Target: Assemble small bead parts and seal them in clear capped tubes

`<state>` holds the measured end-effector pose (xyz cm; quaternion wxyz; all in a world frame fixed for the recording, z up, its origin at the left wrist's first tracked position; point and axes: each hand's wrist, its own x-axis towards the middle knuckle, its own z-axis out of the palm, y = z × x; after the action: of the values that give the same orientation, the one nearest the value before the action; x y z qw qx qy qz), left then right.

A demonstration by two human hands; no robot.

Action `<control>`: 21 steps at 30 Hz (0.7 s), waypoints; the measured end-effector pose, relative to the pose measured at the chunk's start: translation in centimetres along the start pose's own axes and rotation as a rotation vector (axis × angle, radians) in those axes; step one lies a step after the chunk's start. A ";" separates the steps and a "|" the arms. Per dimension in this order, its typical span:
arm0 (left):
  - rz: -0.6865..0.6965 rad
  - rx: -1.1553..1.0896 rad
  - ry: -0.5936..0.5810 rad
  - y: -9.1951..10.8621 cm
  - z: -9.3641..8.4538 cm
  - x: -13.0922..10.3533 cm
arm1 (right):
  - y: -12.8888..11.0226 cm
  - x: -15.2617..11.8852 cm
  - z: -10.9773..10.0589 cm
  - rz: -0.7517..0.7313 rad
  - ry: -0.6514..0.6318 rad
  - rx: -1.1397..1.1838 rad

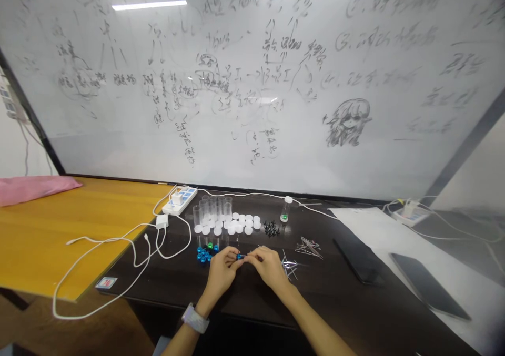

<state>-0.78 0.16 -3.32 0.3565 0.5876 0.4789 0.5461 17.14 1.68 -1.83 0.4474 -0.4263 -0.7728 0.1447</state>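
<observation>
My left hand (222,268) is closed, its fingertips pinching a small shiny blue ball (239,256). From the other side, my right hand (271,267) pinches a thin pale stick (244,256) that meets the ball; whether it goes into it I cannot tell. Left of my left hand lies a cluster of blue balls (203,254) with a green ball (210,245) among them. Just right of my right hand are loose silvery sticks (290,267). Beyond both hands sit white round caps (239,228) and small black pieces (271,229).
Clear tubes (215,207) stand at the back, and a capped tube (284,210) holds something green. Thin wire-like pieces (310,247) lie to the right, near a dark phone (358,261) and another dark flat device (429,285). White cables (134,251) run left from a power strip (180,201).
</observation>
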 end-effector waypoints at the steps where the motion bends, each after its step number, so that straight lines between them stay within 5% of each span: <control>1: 0.001 0.012 0.010 0.0 0.0 0.0 | 0.2 0.0 -0.2 -0.045 0.023 -0.056; 9: 0.004 0.018 0.009 0.0 -0.1 0.0 | 1.9 0.1 -3.0 -0.013 -0.091 -0.386; 16: -0.038 -0.091 -0.015 1.4 -0.2 0.3 | 2.1 -0.1 -3.6 0.032 -0.214 -0.383; 21: -0.077 -0.175 -0.041 2.5 -0.1 0.6 | 3.7 0.9 -3.8 0.129 -0.174 -0.325</control>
<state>-0.51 0.01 -0.81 0.4372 0.5463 0.4441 0.5595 21.97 4.00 -1.47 0.2942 -0.5273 -0.7928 0.0826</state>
